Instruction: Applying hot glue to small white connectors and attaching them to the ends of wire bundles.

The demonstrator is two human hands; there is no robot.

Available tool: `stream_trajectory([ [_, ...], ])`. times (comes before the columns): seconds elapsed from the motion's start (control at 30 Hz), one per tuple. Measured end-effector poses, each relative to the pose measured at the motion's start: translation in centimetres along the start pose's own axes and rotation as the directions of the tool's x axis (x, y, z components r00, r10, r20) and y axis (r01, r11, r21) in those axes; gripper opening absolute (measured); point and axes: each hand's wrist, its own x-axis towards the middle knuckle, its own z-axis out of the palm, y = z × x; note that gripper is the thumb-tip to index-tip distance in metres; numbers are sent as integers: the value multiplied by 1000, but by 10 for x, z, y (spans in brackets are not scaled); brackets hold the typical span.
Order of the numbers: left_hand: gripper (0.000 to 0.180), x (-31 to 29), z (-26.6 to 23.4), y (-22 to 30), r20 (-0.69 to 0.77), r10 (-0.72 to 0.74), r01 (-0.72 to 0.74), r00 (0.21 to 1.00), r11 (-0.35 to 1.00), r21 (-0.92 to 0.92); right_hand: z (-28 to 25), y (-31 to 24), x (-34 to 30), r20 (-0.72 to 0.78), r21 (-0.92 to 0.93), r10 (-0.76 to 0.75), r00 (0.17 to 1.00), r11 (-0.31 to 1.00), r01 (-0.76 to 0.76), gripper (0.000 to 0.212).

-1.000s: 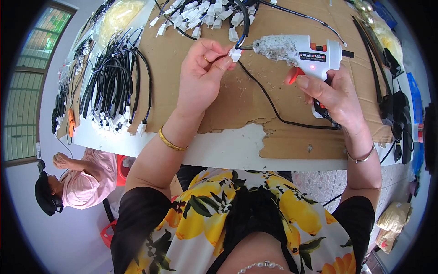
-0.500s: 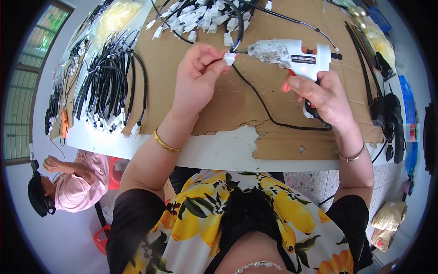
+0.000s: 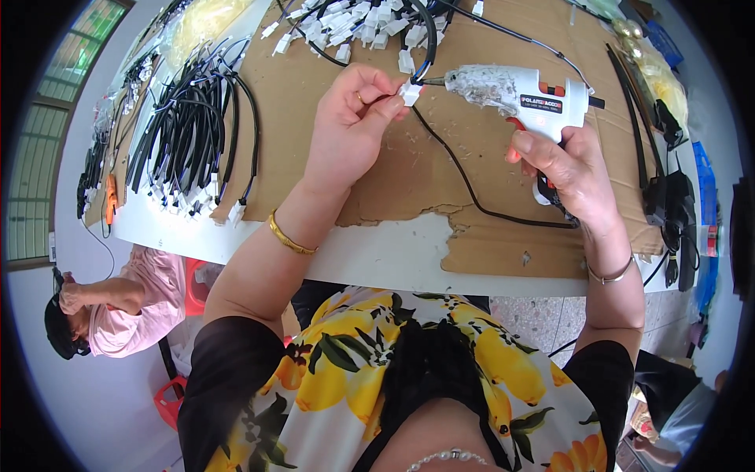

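Note:
Between the thumb and fingertips of my left hand is a small white plug connector, joined to a black cable that runs up toward a pile. My right hand is wrapped round the grip of a white hot glue gun, thumb near its red trigger. Old glue crusts the gun's front. Its metal nozzle points left and reaches the wire end of the connector; whether it touches cannot be made out.
Torn cardboard covers much of the white table. White-ended cables pile at the back; a black cable bundle lies left. Black adapters sit right. A person in pink is left; another person is lower right.
My hands, the connector and the glue gun hold nearly the same pose, the view having shifted slightly. The person in pink has raised a hand to the head. Another person has appeared lower right.

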Motion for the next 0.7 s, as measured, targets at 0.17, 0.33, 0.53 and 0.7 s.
stream_trajectory([
  [0.17,12,0,-1,1,12,16,-16,1000,1000,-3,0,-1,-1,-7,24,15,1000,1000,-14,21],
  [0.33,13,1,-1,0,49,12,-11,999,999,-37,0,-2,-1,-25,23,3,1000,1000,-3,20],
  [0.53,13,1,-1,2,71,26,-22,997,998,-59,-1,-4,-1,-9,26,0,1000,1000,0,20],
  [0.7,13,1,1,1,38,21,-20,999,999,-36,1,-5,-3,-31,34,-36,999,999,37,20],
])
